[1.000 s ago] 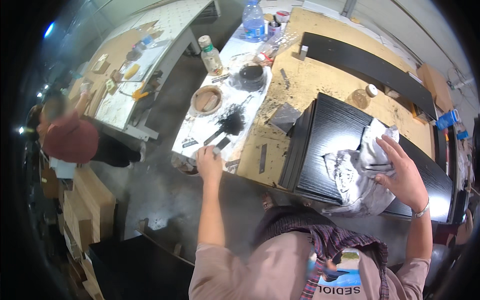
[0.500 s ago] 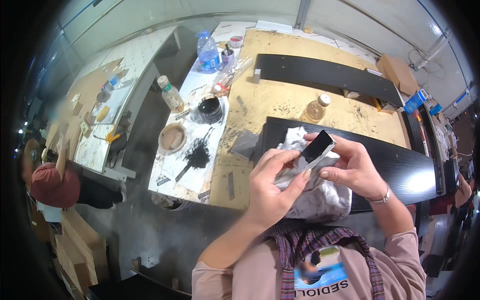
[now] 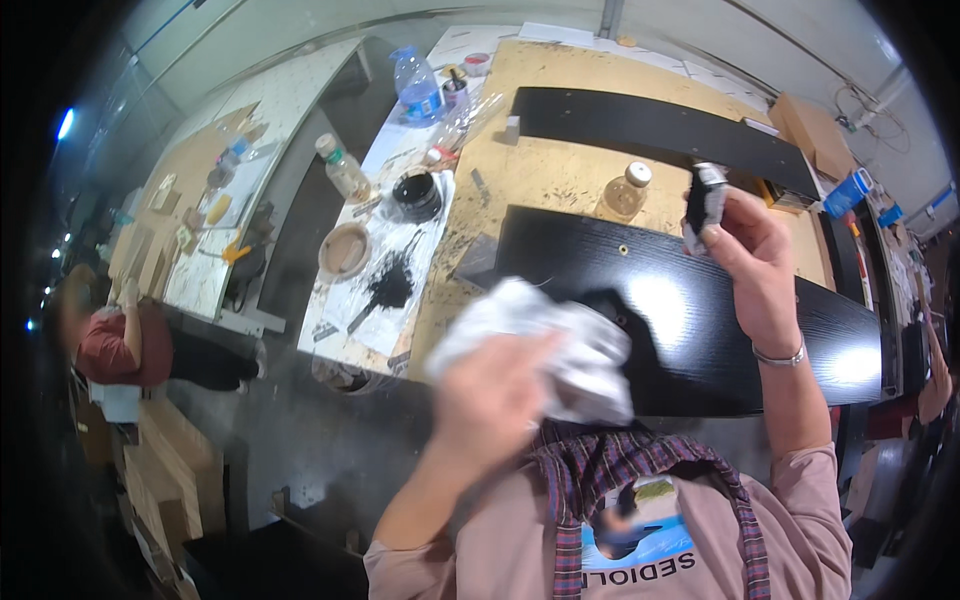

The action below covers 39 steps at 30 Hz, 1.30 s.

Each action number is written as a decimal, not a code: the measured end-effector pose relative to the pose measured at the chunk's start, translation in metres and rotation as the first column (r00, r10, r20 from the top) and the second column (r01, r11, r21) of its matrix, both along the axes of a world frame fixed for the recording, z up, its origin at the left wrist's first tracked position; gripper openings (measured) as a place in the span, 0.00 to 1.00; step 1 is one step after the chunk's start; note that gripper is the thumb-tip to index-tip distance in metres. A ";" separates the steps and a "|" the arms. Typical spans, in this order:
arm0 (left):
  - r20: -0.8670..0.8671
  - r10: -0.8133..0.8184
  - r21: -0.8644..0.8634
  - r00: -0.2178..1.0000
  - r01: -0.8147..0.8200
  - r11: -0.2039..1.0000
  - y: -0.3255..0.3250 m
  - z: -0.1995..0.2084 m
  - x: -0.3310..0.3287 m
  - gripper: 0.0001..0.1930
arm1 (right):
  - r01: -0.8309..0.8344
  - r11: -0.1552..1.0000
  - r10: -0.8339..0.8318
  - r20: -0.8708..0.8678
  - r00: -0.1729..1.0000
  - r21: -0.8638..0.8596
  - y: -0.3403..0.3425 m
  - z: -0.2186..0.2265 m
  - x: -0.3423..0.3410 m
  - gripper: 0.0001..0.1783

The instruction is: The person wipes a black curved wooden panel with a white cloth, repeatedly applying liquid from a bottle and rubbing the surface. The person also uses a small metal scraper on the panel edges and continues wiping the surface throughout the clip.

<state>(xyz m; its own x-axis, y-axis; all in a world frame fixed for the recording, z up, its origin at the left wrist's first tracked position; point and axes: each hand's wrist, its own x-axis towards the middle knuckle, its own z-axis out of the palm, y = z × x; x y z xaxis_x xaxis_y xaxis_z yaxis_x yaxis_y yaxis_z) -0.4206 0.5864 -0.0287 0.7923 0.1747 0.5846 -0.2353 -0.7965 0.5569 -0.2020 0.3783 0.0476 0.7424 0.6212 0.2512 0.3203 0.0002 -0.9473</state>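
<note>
Fingers of the right hand (image 3: 765,245) pinch the small black-and-grey block (image 3: 704,208), long axis roughly up the view, beyond the black wood-grain panel (image 3: 740,340); the left hand (image 3: 492,398), blurred, grips the white rag (image 3: 590,350) well to its left.

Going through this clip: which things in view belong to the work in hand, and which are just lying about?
In use:
- white cloth, in the left hand
- small black-and-grey piece, in the right hand
- black panel, below the hands
- perhaps the black pot

Apparently lying about:
- large bluish bottle
- cardboard box
- blue container
</note>
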 end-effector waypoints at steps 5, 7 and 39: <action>0.099 0.850 -0.763 0.518 -0.508 0.399 0.066 0.024 -0.123 0.21 | -0.151 0.966 0.214 0.320 0.923 -0.211 0.044 -0.026 -0.029 0.18; 0.225 0.864 -0.386 0.451 -0.773 0.503 0.078 -0.001 -0.178 0.22 | -0.174 0.945 0.297 0.508 0.809 -0.276 0.062 -0.037 -0.045 0.18; -0.075 0.076 -0.067 0.994 -0.081 0.994 -0.022 0.023 -0.080 0.15 | 0.037 0.951 0.034 0.221 0.975 -0.307 0.139 -0.106 0.057 0.14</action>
<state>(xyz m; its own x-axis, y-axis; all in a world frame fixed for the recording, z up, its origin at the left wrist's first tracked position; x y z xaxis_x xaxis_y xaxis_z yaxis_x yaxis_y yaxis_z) -0.5011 0.5646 -0.0060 0.8143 0.2765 0.5103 -0.1301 -0.7698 0.6249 -0.1451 0.5169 -0.0582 0.6911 0.6929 0.2056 0.5210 -0.2804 -0.8062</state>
